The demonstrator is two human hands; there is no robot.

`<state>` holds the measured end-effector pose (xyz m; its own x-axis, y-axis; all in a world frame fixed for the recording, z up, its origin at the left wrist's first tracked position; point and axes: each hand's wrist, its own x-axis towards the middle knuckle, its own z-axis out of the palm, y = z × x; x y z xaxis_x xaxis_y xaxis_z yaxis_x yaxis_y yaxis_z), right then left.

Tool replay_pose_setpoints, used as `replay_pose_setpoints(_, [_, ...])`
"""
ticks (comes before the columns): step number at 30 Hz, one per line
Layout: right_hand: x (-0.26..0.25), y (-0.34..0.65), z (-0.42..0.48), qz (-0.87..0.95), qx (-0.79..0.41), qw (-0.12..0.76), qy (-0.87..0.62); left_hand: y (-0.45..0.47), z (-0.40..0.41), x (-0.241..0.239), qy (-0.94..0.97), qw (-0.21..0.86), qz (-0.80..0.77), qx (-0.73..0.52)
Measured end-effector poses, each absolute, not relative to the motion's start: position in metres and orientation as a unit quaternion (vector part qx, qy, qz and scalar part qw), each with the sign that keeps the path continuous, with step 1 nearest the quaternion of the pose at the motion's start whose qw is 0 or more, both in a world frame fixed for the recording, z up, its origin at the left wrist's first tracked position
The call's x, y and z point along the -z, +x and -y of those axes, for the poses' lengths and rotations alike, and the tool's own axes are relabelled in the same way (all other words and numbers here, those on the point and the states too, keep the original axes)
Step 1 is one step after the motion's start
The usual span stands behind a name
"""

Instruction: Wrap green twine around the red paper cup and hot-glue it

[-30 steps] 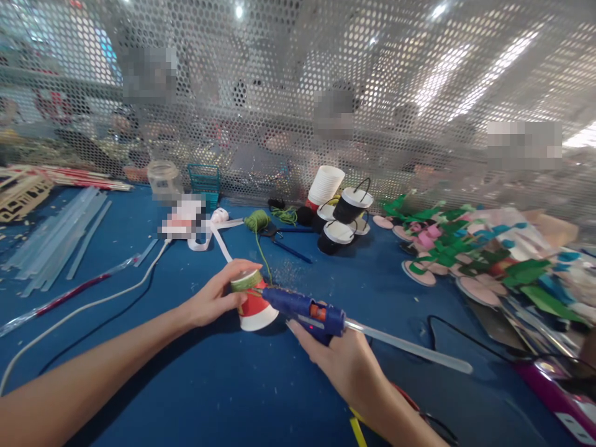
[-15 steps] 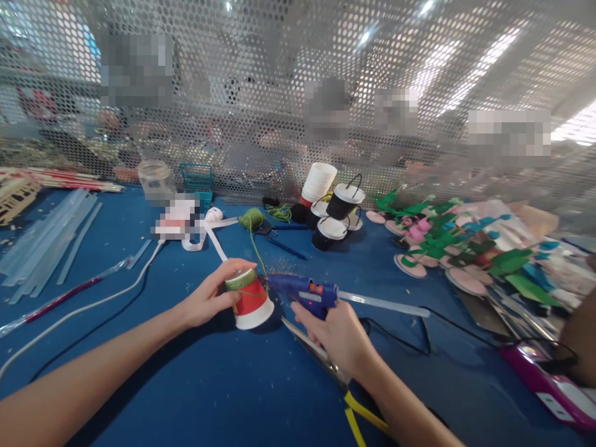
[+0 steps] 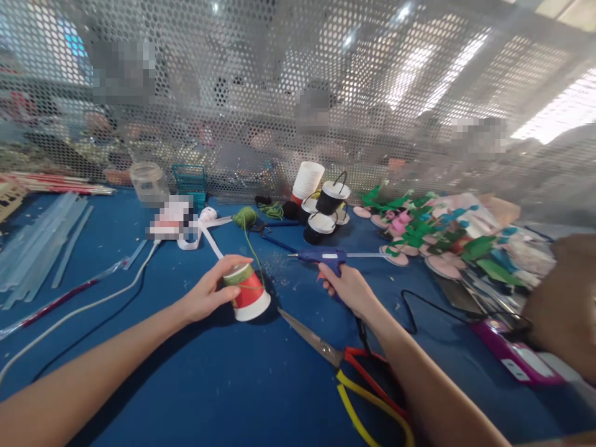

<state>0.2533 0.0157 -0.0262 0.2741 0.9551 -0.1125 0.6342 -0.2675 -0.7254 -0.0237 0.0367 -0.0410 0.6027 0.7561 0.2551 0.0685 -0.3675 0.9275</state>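
My left hand (image 3: 210,292) is closed around a red and white paper cup (image 3: 251,297), tilted with its wide white rim downward. Green yarn is wound about the cup's narrow end, and a strand runs up to a green yarn ball (image 3: 244,217). In my right hand (image 3: 347,282) is a blue hot glue gun (image 3: 321,256), gripped by its handle. Its nozzle points left, apart from the cup, and a clear glue stick (image 3: 365,255) sticks out behind. Scissors (image 3: 328,354) with red and yellow handles lie partly under my right forearm.
Black and white cups (image 3: 319,227) with handles stand at the back, beside stacked white cups (image 3: 308,180). Paper flowers (image 3: 419,233) lie at right, near a purple power strip (image 3: 514,355). Glue sticks (image 3: 44,242) are piled left. A perforated metal screen (image 3: 261,93) rises behind.
The glue gun has moved away from the cup, up and to the right, and turned level. My left hand still holds the cup. The view has shifted slightly.
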Motion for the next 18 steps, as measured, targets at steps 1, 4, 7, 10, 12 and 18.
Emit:
replay_pose_setpoints(1, [0.029,0.256,-0.016,0.531,-0.265,0.276,-0.756,-0.023,-0.037,0.041,0.751,0.489,-0.273,-0.351])
replay_pose_setpoints(4, [0.030,0.259,-0.014,0.529,-0.195,0.244,-0.789,-0.022,-0.036,0.040,0.753,0.486,-0.270,-0.352])
replay_pose_setpoints(7, [0.020,0.251,-0.007,0.566,-0.089,0.231,-0.787,-0.022,-0.035,0.039,0.757,0.480,-0.270,-0.352])
replay_pose_setpoints(10, [0.006,0.226,-0.001,0.714,-0.066,0.250,-0.650,-0.021,-0.036,0.038,0.766,0.468,-0.270,-0.348])
replay_pose_setpoints(12, [0.001,0.204,0.001,0.787,-0.179,0.273,-0.523,-0.021,-0.037,0.038,0.773,0.458,-0.268,-0.347])
replay_pose_setpoints(18, [0.010,0.170,0.002,0.792,-0.234,0.319,-0.465,-0.018,-0.036,0.036,0.787,0.437,-0.260,-0.350])
